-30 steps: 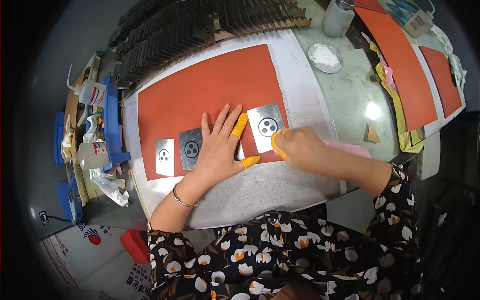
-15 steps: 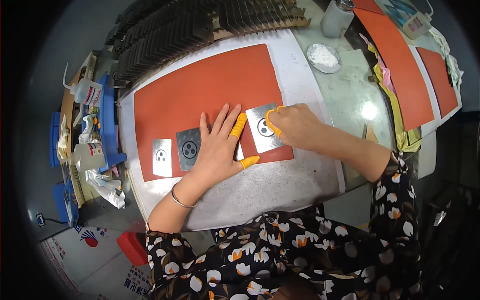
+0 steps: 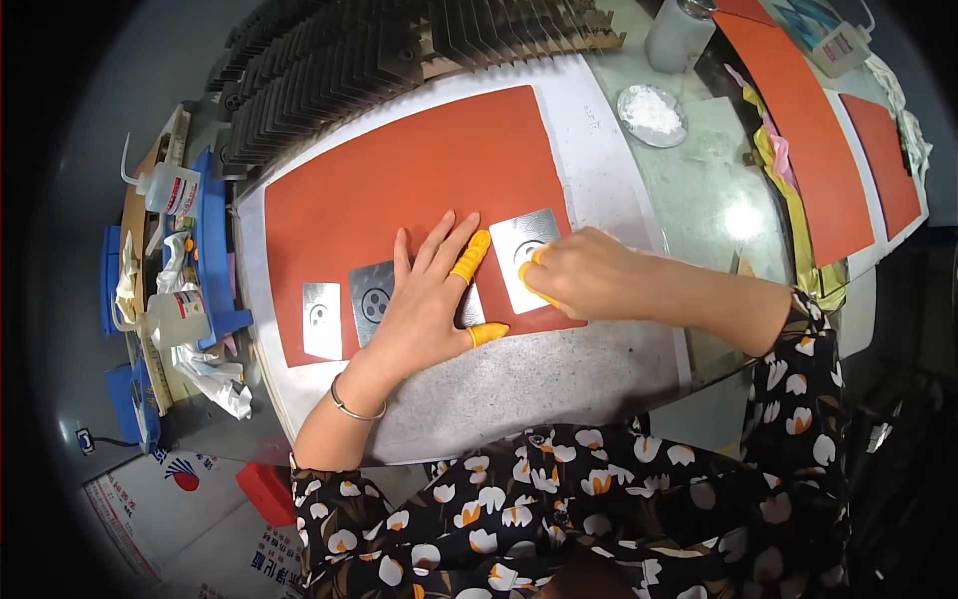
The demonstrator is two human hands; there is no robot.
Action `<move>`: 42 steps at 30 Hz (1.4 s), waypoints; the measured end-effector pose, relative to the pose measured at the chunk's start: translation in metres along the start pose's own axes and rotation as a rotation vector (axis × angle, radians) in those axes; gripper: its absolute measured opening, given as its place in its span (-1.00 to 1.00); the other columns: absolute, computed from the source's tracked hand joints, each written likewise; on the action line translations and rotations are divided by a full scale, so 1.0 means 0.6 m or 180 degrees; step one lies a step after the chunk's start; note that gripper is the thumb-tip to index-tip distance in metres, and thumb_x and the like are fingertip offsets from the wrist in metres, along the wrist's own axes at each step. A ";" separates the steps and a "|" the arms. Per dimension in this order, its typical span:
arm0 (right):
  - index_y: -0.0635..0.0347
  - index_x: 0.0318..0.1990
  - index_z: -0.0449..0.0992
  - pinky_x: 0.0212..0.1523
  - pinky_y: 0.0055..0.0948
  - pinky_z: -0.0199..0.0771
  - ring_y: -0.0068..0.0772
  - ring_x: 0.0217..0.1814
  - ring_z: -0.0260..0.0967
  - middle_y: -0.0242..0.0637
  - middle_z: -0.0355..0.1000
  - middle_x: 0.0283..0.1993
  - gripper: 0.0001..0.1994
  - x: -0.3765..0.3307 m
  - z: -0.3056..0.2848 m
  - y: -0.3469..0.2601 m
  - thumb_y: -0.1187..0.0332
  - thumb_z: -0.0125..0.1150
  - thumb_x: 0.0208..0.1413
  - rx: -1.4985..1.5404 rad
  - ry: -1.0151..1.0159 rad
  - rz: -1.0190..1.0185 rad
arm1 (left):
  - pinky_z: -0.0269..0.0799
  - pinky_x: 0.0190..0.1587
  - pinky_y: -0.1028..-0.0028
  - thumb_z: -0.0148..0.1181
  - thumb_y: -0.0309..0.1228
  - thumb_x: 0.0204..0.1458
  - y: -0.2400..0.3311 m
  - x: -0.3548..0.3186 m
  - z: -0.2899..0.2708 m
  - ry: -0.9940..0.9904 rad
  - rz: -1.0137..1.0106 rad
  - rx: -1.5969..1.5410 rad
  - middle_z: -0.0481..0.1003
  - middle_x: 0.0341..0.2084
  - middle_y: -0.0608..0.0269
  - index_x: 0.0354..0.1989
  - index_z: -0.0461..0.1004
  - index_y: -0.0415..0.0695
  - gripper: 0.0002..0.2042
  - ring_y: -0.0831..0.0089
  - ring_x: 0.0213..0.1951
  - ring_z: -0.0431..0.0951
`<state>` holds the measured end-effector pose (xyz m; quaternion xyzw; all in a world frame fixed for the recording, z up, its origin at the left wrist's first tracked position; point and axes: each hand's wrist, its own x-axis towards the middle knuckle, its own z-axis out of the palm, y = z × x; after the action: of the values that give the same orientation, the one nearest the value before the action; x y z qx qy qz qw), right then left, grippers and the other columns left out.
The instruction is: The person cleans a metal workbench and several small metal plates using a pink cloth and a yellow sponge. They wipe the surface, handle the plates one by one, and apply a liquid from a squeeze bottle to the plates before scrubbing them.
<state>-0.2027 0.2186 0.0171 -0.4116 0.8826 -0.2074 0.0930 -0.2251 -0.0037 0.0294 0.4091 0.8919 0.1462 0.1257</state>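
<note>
My left hand (image 3: 421, 309) lies spread, fingers stretched out, over a mostly hidden metal plate (image 3: 471, 307) and the edge of a darker grey plate (image 3: 369, 285) with a round three-hole mark. Yellow finger cots cover its thumb and index finger. My right hand (image 3: 589, 275), also in yellow cots, is curled and pressed onto the lower right of a bright silver plate (image 3: 509, 245). Whatever its fingers may hold is hidden. At the far left sits a smaller silver plate (image 3: 321, 344). All these plates lie on an orange-red mat (image 3: 399, 170).
Rows of black plates (image 3: 329, 90) stand in racks behind the mat. A dish of white powder (image 3: 651, 113) and a grey bottle (image 3: 681, 35) are at the far right. Squeeze bottles (image 3: 172, 190) and a blue tray (image 3: 215, 260) stand left; more orange sheets (image 3: 808, 150) lie right.
My right hand has slid down the silver plate toward its lower right edge, showing more of the plate's upper part. My left hand has stayed almost in place.
</note>
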 end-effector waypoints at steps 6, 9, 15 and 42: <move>0.26 -0.49 0.33 -0.55 -0.31 0.39 -0.25 -0.56 0.39 -0.17 0.34 -0.59 -0.92 -0.084 0.032 -0.069 0.44 0.00 -0.11 -0.0222 0.0469 -0.0046 | -0.38 0.24 -0.05 0.33 -0.12 -0.33 -0.005 -0.001 0.003 0.0020 -0.0031 0.0084 0.02 0.22 0.11 0.14 0.16 -0.25 -0.19 0.15 0.27 -0.09; 0.28 -0.48 0.33 -0.49 -0.24 0.40 -0.16 -0.54 0.39 -0.14 0.37 -0.55 -0.93 -0.062 0.032 -0.052 0.47 0.01 -0.15 0.0037 0.0985 0.0951 | -0.37 0.25 -0.01 0.33 -0.13 -0.33 0.001 -0.005 0.007 0.0090 -0.0064 0.0120 0.03 0.21 0.11 0.14 0.16 -0.23 -0.19 0.14 0.27 -0.07; 0.30 -0.49 0.34 -0.46 -0.25 0.41 -0.14 -0.49 0.42 -0.10 0.40 -0.52 -0.94 0.002 0.061 -0.092 0.49 0.02 -0.15 -0.0042 0.0775 0.1302 | -0.34 0.24 -0.04 0.31 -0.10 -0.31 -0.006 -0.002 0.006 0.0173 0.0088 0.0245 0.04 0.21 0.10 0.13 0.18 -0.25 -0.20 0.13 0.26 -0.06; 0.26 -0.46 0.38 -0.51 -0.28 0.42 -0.18 -0.45 0.43 -0.14 0.39 -0.53 -0.92 0.016 -0.003 0.071 0.47 0.07 -0.17 -0.0296 0.0938 0.0535 | -0.42 0.17 -0.19 0.35 -0.10 -0.35 0.021 0.007 0.013 0.0120 -0.0311 0.0143 -0.01 0.22 0.01 0.06 0.21 -0.40 -0.19 0.10 0.27 -0.09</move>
<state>-0.2388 0.2365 -0.0002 -0.3055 0.9266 -0.2158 -0.0395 -0.2165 0.0086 0.0264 0.3650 0.9160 0.1275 0.1067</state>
